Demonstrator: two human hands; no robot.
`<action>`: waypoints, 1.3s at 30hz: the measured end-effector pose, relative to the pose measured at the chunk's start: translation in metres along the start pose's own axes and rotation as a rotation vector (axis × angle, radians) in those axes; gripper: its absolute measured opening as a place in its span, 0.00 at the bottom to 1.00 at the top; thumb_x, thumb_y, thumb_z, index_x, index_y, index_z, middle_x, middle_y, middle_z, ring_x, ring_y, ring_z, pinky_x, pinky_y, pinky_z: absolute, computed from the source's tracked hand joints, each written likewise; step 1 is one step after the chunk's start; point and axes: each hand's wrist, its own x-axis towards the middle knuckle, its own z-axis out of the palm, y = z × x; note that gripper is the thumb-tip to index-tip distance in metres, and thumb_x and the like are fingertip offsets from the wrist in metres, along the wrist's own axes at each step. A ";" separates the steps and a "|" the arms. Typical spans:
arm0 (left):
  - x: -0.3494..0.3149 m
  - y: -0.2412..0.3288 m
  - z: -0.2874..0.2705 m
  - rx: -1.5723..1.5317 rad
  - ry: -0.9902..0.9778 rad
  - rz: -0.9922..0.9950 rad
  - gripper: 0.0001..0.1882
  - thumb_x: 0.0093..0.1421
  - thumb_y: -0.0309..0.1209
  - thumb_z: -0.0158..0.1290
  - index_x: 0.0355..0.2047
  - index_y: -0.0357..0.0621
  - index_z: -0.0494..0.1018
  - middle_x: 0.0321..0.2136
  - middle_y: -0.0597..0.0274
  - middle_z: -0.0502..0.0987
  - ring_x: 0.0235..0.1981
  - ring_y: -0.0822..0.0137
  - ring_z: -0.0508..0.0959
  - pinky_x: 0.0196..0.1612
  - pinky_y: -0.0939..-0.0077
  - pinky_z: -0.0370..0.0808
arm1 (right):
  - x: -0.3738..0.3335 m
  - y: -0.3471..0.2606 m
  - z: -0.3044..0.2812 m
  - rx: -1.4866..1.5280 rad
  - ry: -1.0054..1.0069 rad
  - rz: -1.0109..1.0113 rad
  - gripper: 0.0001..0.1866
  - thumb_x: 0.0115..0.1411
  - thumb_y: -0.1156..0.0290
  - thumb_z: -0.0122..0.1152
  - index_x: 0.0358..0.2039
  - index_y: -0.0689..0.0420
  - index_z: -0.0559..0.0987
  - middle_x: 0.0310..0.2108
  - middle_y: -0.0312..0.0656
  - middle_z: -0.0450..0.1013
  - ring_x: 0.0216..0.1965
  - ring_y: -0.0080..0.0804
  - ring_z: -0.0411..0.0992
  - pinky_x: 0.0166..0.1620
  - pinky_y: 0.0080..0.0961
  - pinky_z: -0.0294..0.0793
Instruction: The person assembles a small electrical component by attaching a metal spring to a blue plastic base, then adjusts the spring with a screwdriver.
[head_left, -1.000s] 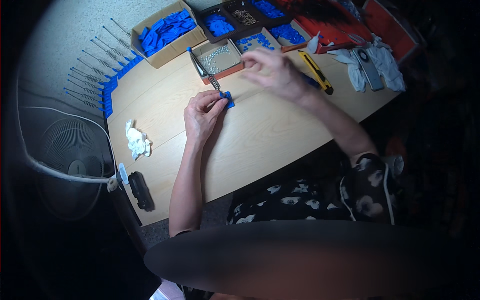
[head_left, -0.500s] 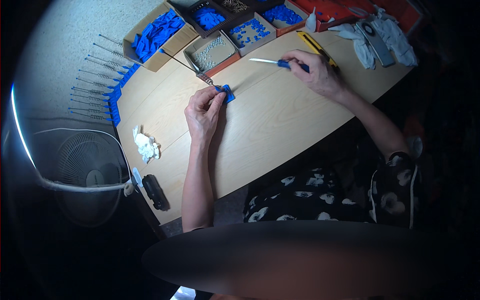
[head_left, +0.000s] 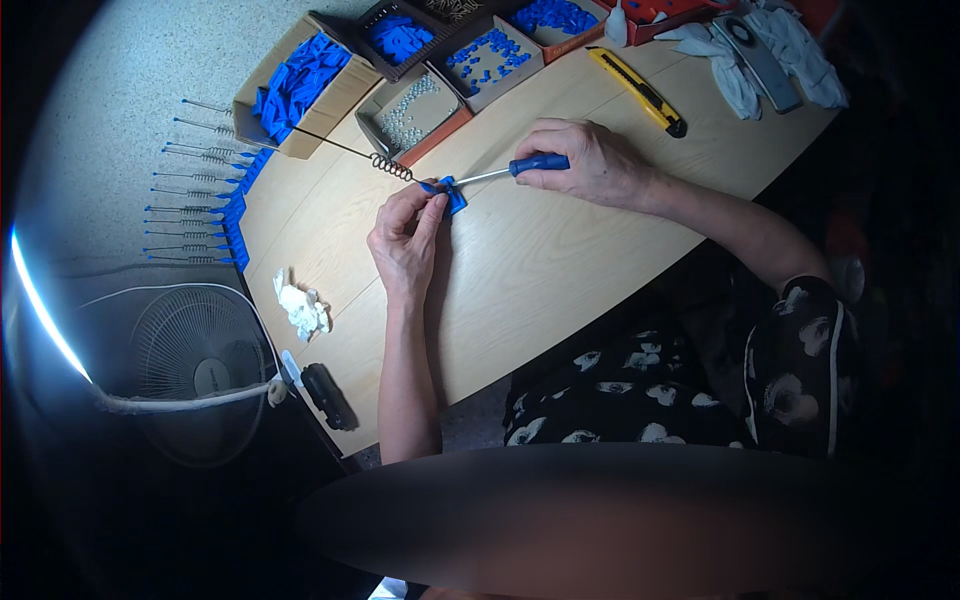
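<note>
Left hand (head_left: 405, 245): thumb and fingers pinched closed on the flat blue plastic piece (head_left: 457, 200) and the blue end of the dark metal rod with a coiled spring (head_left: 390, 166). Piece is at the pale wood tabletop (head_left: 560, 255), just beyond your left fingertips. Right hand (head_left: 588, 165): fingers wrapped closed around the blue-handled screwdriver (head_left: 527, 166), steel shaft pointing left, tip at the piece. Can't tell if it's seated; too small.

Driver's lying low and slanted. If it's a screw you're on, bring the shaft in line with it before you turn, press lightly, stop when snug. Brace the piece against the table, left fingertips off the tip's line. Watch the rod: its long free end could lever the piece round.

Count: 1 screwdriver, 1 piece and 1 sprung rod in hand, 1 yellow-and-black utility knife (head_left: 637, 92), 1 crumpled white wad (head_left: 302, 305). Similar spring rods with blue ends (head_left: 185, 208) at the left edge: about 10, overlapping. Shallow cardboard trays (head_left: 436, 142): 3, contents uncountable.
</note>
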 end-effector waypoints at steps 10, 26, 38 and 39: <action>0.007 -0.005 0.004 -0.061 -0.017 -0.106 0.10 0.62 0.25 0.65 0.43 0.39 0.82 0.35 0.65 0.81 0.36 0.76 0.78 0.42 0.81 0.76 | 0.007 0.007 0.002 -0.064 -0.021 -0.003 0.12 0.63 0.64 0.69 0.39 0.60 0.82 0.37 0.40 0.77 0.38 0.33 0.78 0.43 0.28 0.82; 0.017 -0.017 -0.005 -0.019 -0.041 -0.058 0.08 0.63 0.23 0.64 0.41 0.36 0.79 0.38 0.62 0.82 0.35 0.77 0.78 0.41 0.82 0.78 | 0.052 0.027 -0.008 0.115 -0.309 0.118 0.15 0.67 0.61 0.65 0.44 0.61 0.84 0.35 0.39 0.77 0.40 0.30 0.76 0.46 0.30 0.76; 0.024 -0.024 -0.004 0.028 -0.031 -0.027 0.06 0.63 0.22 0.63 0.38 0.34 0.77 0.39 0.58 0.82 0.38 0.74 0.80 0.42 0.79 0.80 | 0.064 0.033 -0.006 0.121 -0.317 0.133 0.14 0.67 0.61 0.66 0.43 0.59 0.86 0.33 0.39 0.81 0.38 0.27 0.77 0.45 0.29 0.77; 0.024 -0.023 -0.004 0.026 -0.028 -0.024 0.06 0.63 0.22 0.63 0.38 0.34 0.77 0.40 0.58 0.82 0.38 0.74 0.80 0.42 0.79 0.80 | 0.063 0.033 -0.005 0.121 -0.316 0.134 0.14 0.67 0.61 0.66 0.43 0.59 0.86 0.33 0.39 0.81 0.38 0.27 0.77 0.45 0.29 0.77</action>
